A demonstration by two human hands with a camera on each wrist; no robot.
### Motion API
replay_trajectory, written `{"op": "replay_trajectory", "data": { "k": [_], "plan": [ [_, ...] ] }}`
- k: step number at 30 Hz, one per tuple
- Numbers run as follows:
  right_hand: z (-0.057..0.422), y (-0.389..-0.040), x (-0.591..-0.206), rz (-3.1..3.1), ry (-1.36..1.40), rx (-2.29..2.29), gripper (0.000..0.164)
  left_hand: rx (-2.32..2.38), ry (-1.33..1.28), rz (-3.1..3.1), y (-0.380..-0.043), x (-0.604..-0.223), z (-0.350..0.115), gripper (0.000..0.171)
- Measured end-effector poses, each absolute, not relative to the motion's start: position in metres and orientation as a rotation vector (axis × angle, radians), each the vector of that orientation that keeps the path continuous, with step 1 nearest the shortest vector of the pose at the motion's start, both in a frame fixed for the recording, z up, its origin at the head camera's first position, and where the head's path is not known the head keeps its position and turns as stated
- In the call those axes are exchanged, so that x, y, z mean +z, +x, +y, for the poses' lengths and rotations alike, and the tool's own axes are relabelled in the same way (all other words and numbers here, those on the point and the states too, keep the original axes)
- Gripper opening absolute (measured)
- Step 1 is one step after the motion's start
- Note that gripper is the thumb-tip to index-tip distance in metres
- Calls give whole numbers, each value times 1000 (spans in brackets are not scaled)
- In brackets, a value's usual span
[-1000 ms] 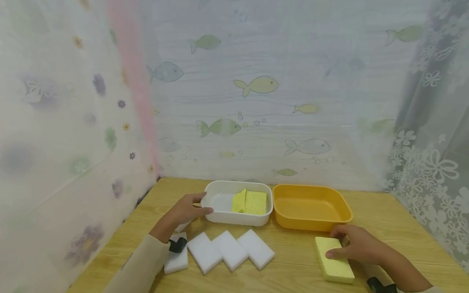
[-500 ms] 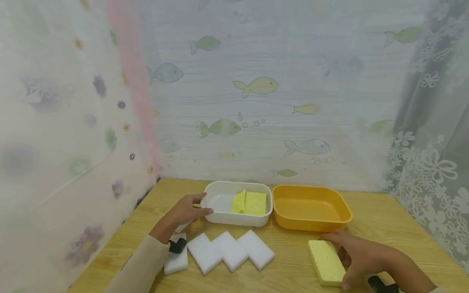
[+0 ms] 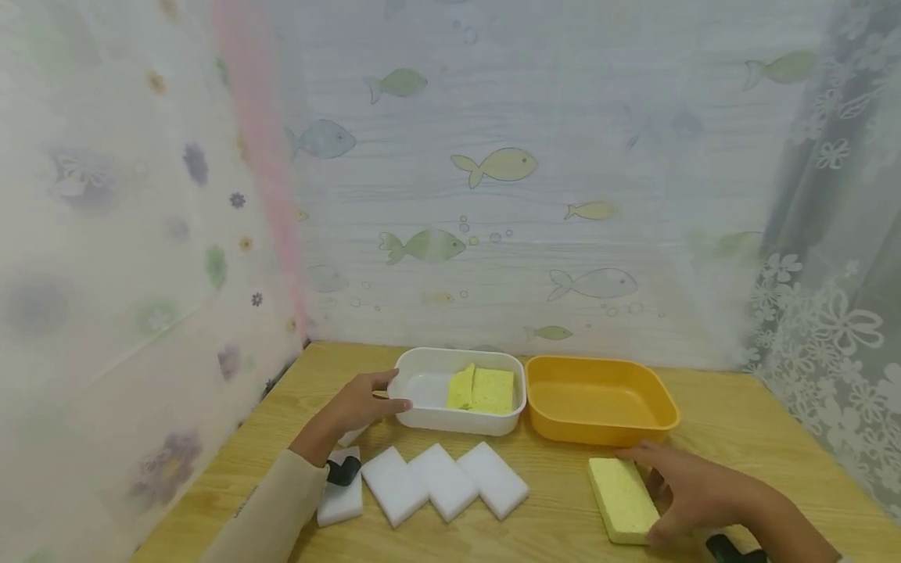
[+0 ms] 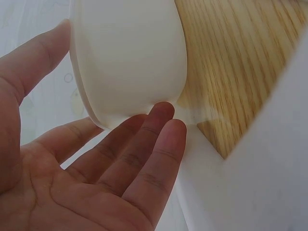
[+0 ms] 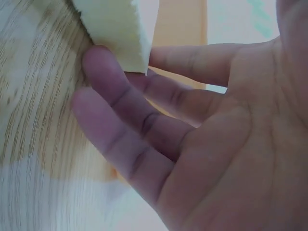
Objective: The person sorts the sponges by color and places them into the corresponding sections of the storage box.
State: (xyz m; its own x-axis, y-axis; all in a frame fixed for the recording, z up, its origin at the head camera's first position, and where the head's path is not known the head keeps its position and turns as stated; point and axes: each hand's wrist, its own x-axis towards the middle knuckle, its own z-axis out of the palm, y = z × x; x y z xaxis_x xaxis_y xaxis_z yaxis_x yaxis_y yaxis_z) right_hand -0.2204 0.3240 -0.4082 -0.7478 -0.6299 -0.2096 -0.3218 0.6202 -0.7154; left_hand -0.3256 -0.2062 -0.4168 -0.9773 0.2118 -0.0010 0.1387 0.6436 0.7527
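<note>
My left hand holds the left end of a white plastic tub, thumb at the near rim and index finger at the far rim. In the left wrist view the other fingers lie against its end wall. Two yellow sponge pieces lie in the tub's right half. On the right, a thick yellow sponge lies flat on the table. My right hand is along its right side, thumb by the near corner and index finger by the far end. The right wrist view has loosely extended fingers touching the sponge.
An orange tub stands beside the white one, with nothing in it. In front are several white foam sponges, partly overlapping; the leftmost is partly under my left wrist. Patterned curtains border the wooden table.
My right hand has let go of the yellow sponge's top and shifted to its right side. The sponge has slid a little left. My left hand stays at the white tub.
</note>
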Motion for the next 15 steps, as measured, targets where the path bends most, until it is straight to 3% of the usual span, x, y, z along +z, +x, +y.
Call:
{"op": "replay_trajectory", "data": {
  "k": [15],
  "plan": [
    [300,-221,-399,2566,-977,-893,79,1255,290,2767,-328,-418,-207,89]
  ]
}}
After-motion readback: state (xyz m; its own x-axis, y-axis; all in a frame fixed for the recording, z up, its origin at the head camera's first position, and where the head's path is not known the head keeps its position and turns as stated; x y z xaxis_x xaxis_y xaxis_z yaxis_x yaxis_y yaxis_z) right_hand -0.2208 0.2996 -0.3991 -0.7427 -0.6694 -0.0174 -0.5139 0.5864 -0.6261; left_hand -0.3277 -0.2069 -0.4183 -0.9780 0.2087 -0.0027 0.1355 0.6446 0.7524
